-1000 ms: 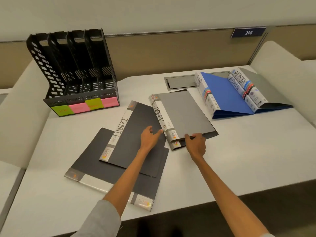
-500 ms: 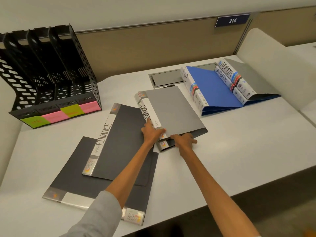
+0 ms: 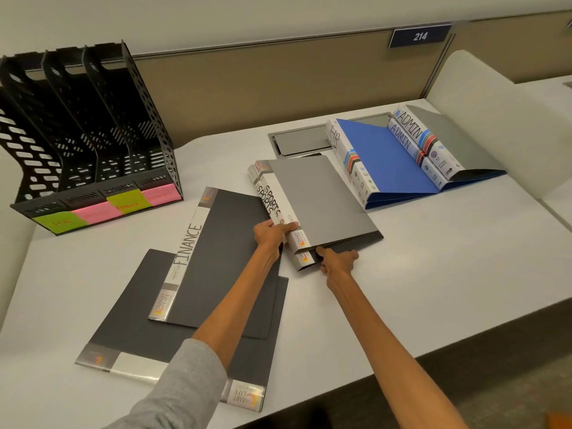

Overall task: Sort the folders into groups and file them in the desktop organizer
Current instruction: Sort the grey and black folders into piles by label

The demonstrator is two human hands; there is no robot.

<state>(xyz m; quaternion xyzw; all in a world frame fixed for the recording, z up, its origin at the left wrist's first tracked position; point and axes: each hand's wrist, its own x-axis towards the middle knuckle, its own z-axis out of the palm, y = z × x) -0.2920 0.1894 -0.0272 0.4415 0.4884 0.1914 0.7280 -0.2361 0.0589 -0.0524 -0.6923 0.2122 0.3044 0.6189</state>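
Note:
Two stacked grey SPORTS folders [image 3: 322,199] lie mid-table. My left hand [image 3: 272,235] grips their spine edge near the front corner. My right hand [image 3: 337,261] grips the front edge of the lower one, thumb tucked between the two. To the left, two dark FINANCE folders [image 3: 229,255] lie overlapped under my left forearm. At the back right lie a blue HR folder [image 3: 387,162] and two grey ADMIN folders [image 3: 448,140]. The black desktop organizer [image 3: 77,144] stands at the back left, its slots empty, with green and pink labels along the front.
A grey cable hatch [image 3: 303,140] is set into the white table [image 3: 448,258] behind the SPORTS folders. Beige partition panels run along the back, and a curved white divider [image 3: 495,103] rises on the right. The table's front edge runs bottom right.
Both hands have closed in on the near corner of the SPORTS stack: the left went from the FINANCE folder to the spine, the right slid left along the front edge.

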